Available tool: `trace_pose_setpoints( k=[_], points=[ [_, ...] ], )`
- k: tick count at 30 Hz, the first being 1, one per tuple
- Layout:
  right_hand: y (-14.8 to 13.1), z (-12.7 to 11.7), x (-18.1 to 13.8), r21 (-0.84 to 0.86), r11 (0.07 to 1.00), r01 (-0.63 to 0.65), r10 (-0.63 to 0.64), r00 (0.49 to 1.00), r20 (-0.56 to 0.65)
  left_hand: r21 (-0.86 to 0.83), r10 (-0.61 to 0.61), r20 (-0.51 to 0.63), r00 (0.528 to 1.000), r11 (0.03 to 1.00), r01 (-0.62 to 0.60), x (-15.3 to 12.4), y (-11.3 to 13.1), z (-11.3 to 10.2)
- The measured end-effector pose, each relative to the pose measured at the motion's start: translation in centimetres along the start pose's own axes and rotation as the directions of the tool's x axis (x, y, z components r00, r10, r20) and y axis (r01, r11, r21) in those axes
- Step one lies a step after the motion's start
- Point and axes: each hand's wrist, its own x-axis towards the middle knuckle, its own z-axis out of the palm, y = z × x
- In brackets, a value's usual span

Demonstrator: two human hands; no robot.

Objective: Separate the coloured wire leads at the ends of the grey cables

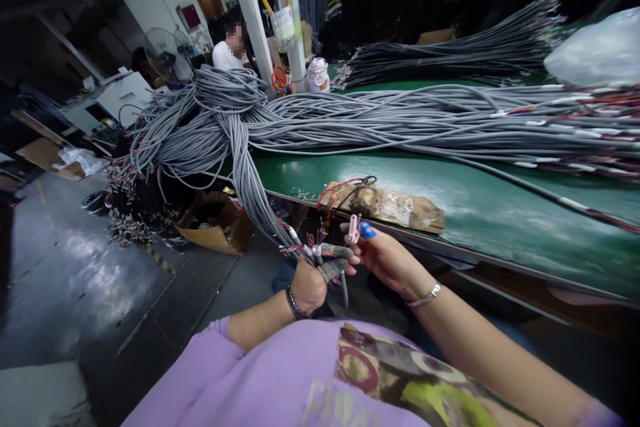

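My left hand (311, 280) is closed round the end of a grey cable (260, 210), whose stripped coloured wires (313, 243) fan out above my fingers. The cable runs up to a big pile of grey cables (350, 117) on the green table (465, 200). My right hand (385, 257) is just to the right, its fingers pinched on a small white connector (354, 228) near the wire ends; a blue fingertip cover (367, 230) shows beside it. Both wrists wear bracelets.
A taped cardboard pad (395, 205) with red and black wires (345, 187) lies at the table's front edge. A cardboard box (215, 221) sits on the floor. Another person (230, 47) sits far back by a white post (250, 10). More cable bundles (460, 47) lie behind.
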Motion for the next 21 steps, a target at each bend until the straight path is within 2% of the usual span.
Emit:
trace_pose_setpoints(
  k=[2, 4, 6, 8, 10, 14, 18, 21],
  points=[
    [-0.2, 0.4, 0.0, -0.144, 0.981, 0.129, -0.146, 0.983, -0.111, 0.045, 0.019, -0.008, 1.000, 0.999, -0.018, 0.0, -0.4, 0.1],
    [-0.3, 0.7, 0.1, -0.255, 0.949, 0.188, -0.245, 0.945, -0.215, 0.098, 0.027, -0.012, 1.000, 0.995, -0.026, 0.0, -0.8, 0.1],
    [-0.3, 1.0, 0.2, -0.205, 0.969, 0.138, -0.178, 0.965, -0.191, 0.137, 0.038, 0.001, 0.999, 0.990, -0.037, 0.1, -1.0, 0.2],
    [-0.4, 1.3, 0.4, -0.037, 0.999, 0.029, -0.032, 0.996, -0.078, 0.154, 0.050, 0.026, 0.998, 0.987, -0.053, 0.2, -1.1, 0.4],
    [-0.5, 1.6, 0.6, 0.105, 0.993, -0.061, 0.061, 0.998, 0.005, 0.153, 0.057, 0.053, 0.997, 0.986, -0.065, 0.4, -1.3, 0.5],
    [-0.4, 2.0, 0.9, 0.205, 0.976, -0.073, 0.079, 0.997, -0.017, 0.135, 0.052, 0.053, 0.997, 0.989, -0.059, 0.6, -1.5, 0.5],
    [-0.1, 2.1, 1.0, 0.213, 0.976, -0.039, 0.055, 0.996, -0.070, 0.116, 0.054, 0.018, 0.998, 0.992, -0.056, 0.5, -1.8, 0.3],
    [0.0, 2.1, 1.0, 0.223, 0.974, -0.046, 0.062, 0.996, -0.065, 0.120, 0.053, 0.013, 0.999, 0.991, -0.054, 0.5, -1.8, 0.3]
  ],
)
